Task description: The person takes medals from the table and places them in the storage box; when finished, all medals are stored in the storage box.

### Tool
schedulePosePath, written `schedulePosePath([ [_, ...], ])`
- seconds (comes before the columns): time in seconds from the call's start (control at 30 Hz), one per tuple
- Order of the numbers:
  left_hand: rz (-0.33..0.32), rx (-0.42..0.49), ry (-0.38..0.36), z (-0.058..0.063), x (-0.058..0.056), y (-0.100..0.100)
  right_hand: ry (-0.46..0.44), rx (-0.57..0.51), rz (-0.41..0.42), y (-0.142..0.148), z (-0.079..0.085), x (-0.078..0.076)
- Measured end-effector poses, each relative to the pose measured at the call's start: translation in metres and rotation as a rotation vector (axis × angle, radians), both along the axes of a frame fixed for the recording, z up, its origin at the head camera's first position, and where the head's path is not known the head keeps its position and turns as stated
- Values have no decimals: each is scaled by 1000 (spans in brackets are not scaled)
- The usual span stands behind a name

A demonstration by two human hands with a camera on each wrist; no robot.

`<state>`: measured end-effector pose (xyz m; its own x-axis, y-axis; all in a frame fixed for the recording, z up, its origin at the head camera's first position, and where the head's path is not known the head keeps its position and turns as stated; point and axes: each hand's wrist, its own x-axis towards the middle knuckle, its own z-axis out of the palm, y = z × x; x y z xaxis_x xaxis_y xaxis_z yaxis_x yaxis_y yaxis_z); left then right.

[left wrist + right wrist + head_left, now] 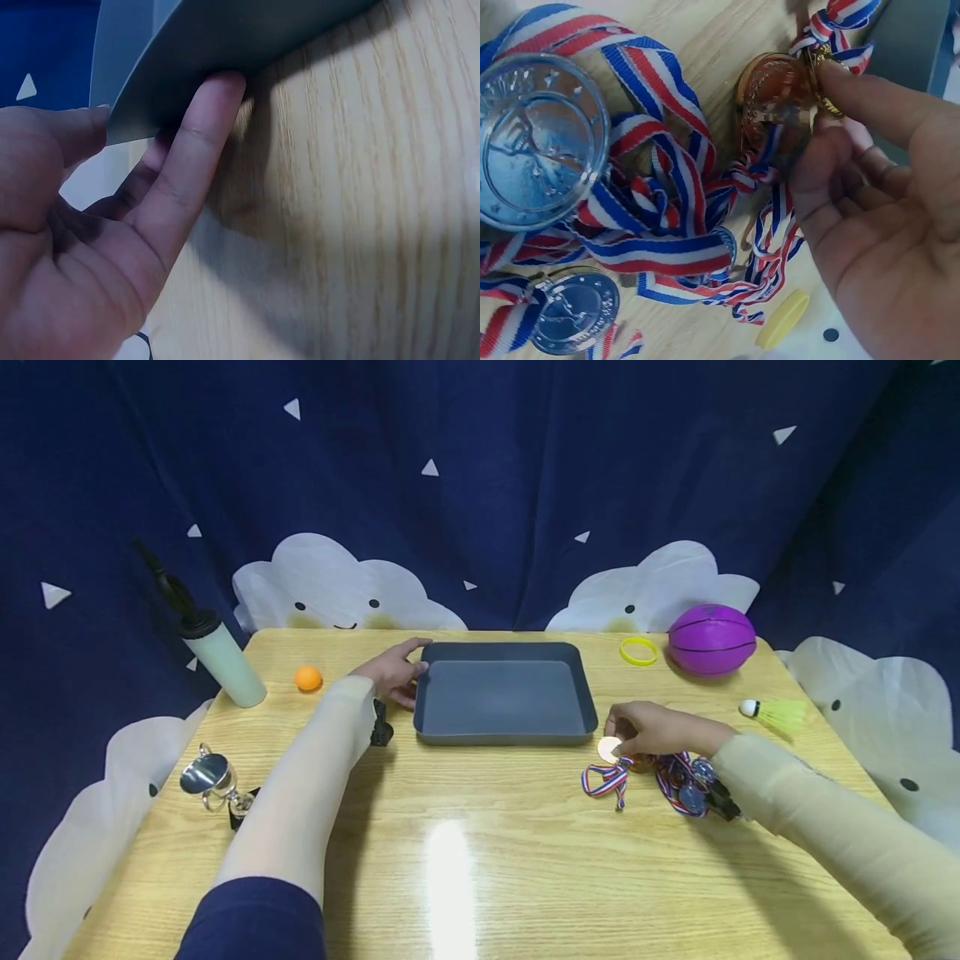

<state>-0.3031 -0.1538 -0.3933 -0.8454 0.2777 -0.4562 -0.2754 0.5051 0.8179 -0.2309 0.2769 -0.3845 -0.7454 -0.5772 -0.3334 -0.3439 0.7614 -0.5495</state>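
My left hand (pixel 392 672) rests against the left side of a dark grey tray (pixel 506 739). In the left wrist view its extended finger (pixel 199 135) touches the tray's outer wall, and the thumb tip is right at the edge. At the tray's front right corner, my right hand (pixel 660 729) pinches a gold medal (pixel 609 749) with a striped ribbon (pixel 600 783). A bronze-coloured medal (pixel 769 101) lies close beside those fingertips. Silver medals (pixel 540 142) with tangled red, white and blue ribbons (pixel 667 251) lie under the right wrist.
A purple ball (pixel 711 641), yellow wristband (pixel 638 652) and yellow shuttlecock (pixel 776 713) sit to the right. On the left are a pale green bottle (pixel 225 664), an orange ball (pixel 307 677) and a silver trophy cup (pixel 212 777). A blue curtain (pixel 495 485) hangs behind the table.
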Motion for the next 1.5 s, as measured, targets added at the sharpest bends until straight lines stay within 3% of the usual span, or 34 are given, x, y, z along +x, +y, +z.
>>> schedulePosePath([
  [0.23, 5, 13, -4, -3, -1, -2, -262, -165, -71, 21, 15, -6],
  [0.37, 2, 8, 4, -3, -1, -3, -327, -267, -95, 31, 33, -12],
  [0.53, -8, -3, 10, -5, -3, -4, -294, -433, -158, 29, 63, -19],
  [0.7, 0, -12, 9, -5, -3, -3, -259, -617, -147, 10, 90, -27],
  [0.87, 1, -12, 15, -5, -3, -2, -146, -653, -221, -31, 105, -35],
  [1.0, -6, -18, 21, -5, -4, -3, -93, -618, -219, -76, 99, -50],
  [1.13, -8, -25, 23, -5, -2, -6, -210, -603, -210, -125, 77, -68],
  [1.33, 3, -22, 11, -6, -2, -6, -408, -456, -202, -183, 39, -80],
  [1.5, 13, -23, 24, -5, -2, -1, -445, -392, -215, -208, 16, -86],
])
